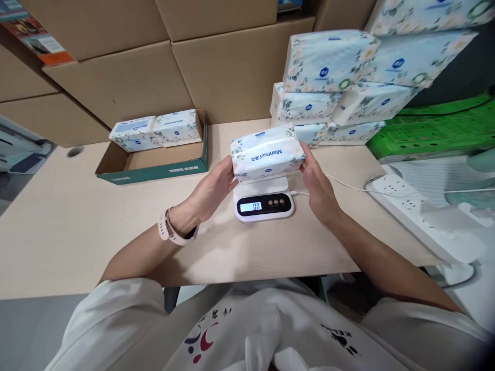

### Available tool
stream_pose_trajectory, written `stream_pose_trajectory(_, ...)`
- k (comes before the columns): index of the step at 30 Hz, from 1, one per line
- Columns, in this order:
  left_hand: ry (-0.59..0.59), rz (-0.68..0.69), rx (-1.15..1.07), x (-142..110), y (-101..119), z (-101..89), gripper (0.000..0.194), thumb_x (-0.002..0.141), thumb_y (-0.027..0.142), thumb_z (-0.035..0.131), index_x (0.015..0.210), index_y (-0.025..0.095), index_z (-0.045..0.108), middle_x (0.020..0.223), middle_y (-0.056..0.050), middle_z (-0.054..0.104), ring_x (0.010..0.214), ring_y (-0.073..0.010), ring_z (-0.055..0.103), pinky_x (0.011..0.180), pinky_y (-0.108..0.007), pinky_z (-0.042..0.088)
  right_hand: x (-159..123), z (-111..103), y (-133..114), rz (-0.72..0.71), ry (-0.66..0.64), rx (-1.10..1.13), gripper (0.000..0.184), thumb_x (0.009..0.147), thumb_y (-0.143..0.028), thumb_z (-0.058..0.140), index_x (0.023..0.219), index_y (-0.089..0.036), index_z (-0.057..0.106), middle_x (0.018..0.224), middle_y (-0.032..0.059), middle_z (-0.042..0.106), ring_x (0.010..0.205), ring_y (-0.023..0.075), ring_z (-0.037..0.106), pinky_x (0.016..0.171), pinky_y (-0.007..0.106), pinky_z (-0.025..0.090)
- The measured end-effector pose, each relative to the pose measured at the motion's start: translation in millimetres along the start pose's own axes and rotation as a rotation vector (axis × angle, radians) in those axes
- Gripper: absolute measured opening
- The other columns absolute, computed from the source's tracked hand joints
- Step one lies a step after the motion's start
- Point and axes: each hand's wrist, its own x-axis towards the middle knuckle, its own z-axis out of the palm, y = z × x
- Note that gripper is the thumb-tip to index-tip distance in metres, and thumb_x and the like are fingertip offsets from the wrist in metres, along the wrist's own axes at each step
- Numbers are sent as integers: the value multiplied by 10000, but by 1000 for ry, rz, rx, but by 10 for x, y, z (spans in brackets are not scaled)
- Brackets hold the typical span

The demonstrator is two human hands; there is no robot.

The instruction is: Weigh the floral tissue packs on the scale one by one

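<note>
Between my two hands is a pack of tissues in white, flower-printed wrap with blue lettering. My left hand grips its left end, and my right hand closes on the right end. Just beneath the pack is a white digital scale, its lit display reading 0.0; the pack hides most of the weighing plate. To the left lies a shallow green cardboard tray with two similar tissue packs along its back.
A stack of tissue packs stands at the back right. Cardboard boxes line the rear of the table. On the right are a green plastic crate and a white power strip; a white cable runs from the scale.
</note>
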Motion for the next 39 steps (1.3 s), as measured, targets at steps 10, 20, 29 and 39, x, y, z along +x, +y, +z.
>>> stream_pose_trajectory(10, 266, -47, -45, -193, -275, -263, 556, 1077, 489, 558, 1582, 257, 589, 1857, -13, 303, 1742, -236, 275, 1443, -441, 229, -58, 37, 151, 82, 189, -24, 818, 975, -861, 490, 1623, -365, 545, 1694, 65, 584, 1600, 320, 538, 1364, 595, 410)
stream_pose_trajectory(20, 526, -4, -190, -244, -662, -382, 421, 1003, 410, 551, 1288, 150, 719, 1596, -169, 652, 1510, -287, 625, 1337, -438, 441, -89, -88, 224, 21, 319, -29, 750, 1061, -778, 377, 1550, -248, 582, 1544, 144, 701, 1407, 287, 698, 1296, 576, 450)
stream_pose_trajectory(29, 517, 17, -192, -237, -663, -394, 356, 1014, 407, 546, 1191, 150, 716, 1522, -172, 703, 1430, -283, 680, 1302, -434, 472, -99, -82, 211, -1, 324, -23, 813, 1060, -802, 327, 1548, -207, 589, 1521, 161, 716, 1386, 289, 704, 1266, 551, 460)
stream_pose_trajectory(39, 505, 30, -217, -227, -686, -431, 313, 1003, 392, 562, 1128, 146, 710, 1447, -178, 739, 1389, -283, 703, 1303, -433, 473, -82, -88, 223, -14, 329, -1, 793, 1047, -820, 297, 1488, -246, 622, 1465, 141, 743, 1351, 290, 718, 1251, 548, 470)
